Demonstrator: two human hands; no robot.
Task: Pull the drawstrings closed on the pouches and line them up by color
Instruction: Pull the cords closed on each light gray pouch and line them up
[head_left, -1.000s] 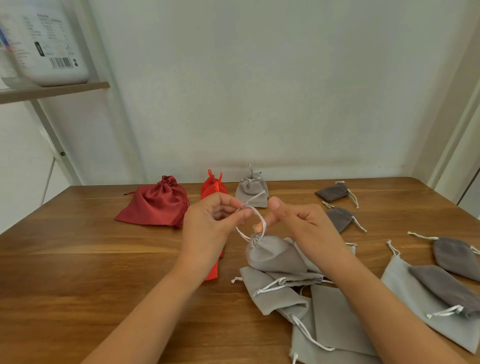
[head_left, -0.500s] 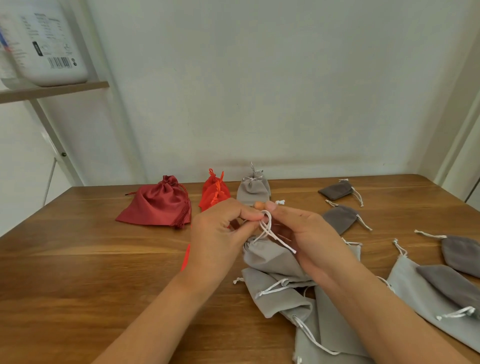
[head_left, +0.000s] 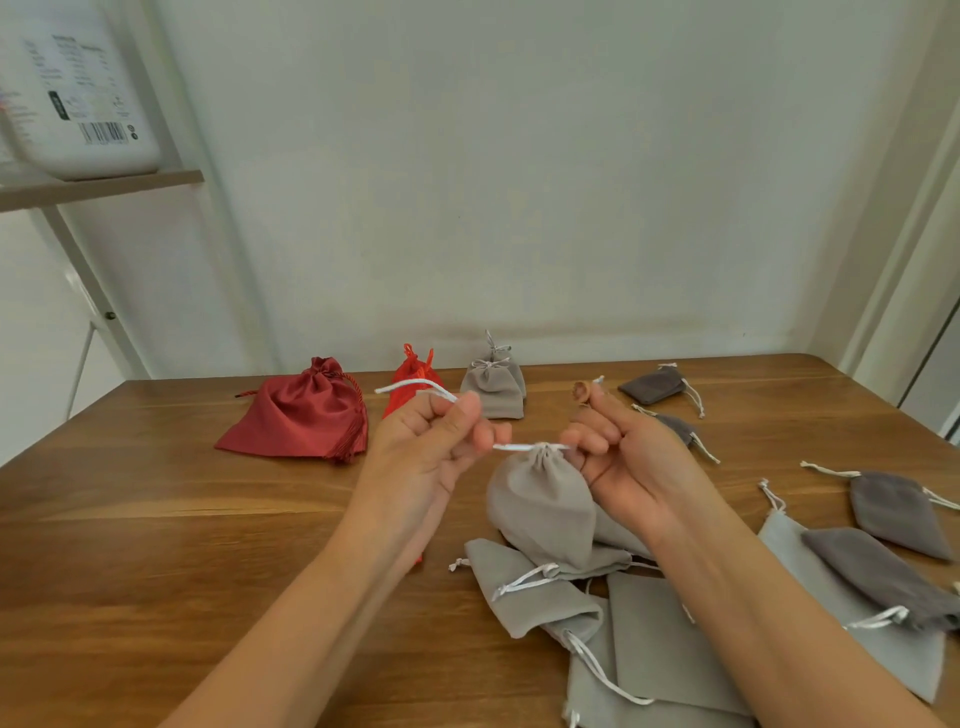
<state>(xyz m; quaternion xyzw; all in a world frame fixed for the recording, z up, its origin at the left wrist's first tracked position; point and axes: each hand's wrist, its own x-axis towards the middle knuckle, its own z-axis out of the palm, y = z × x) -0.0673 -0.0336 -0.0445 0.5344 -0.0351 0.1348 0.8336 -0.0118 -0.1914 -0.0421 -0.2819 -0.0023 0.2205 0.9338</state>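
Note:
A light grey pouch (head_left: 543, 506) hangs between my hands above the table, its mouth gathered tight. My left hand (head_left: 428, 452) grips the white drawstring (head_left: 415, 387), whose free end sticks out to the left. My right hand (head_left: 621, 457) pinches the cord on the pouch's other side. At the back stand a dark red satin pouch (head_left: 298, 415), an orange-red pouch (head_left: 413, 376) and a closed grey pouch (head_left: 493, 387) in a row.
Several flat light grey pouches (head_left: 540, 592) lie in a heap in front of me. Dark grey pouches (head_left: 654, 387) are scattered at the right, one (head_left: 878, 574) on a large pale grey pouch. The wooden table (head_left: 130, 545) meets a white wall. A shelf (head_left: 98, 184) stands at the left.
My hands have drawn apart sideways, pulling the drawstring taut, and the pouch's mouth has cinched shut. The pouch has risen slightly off the heap.

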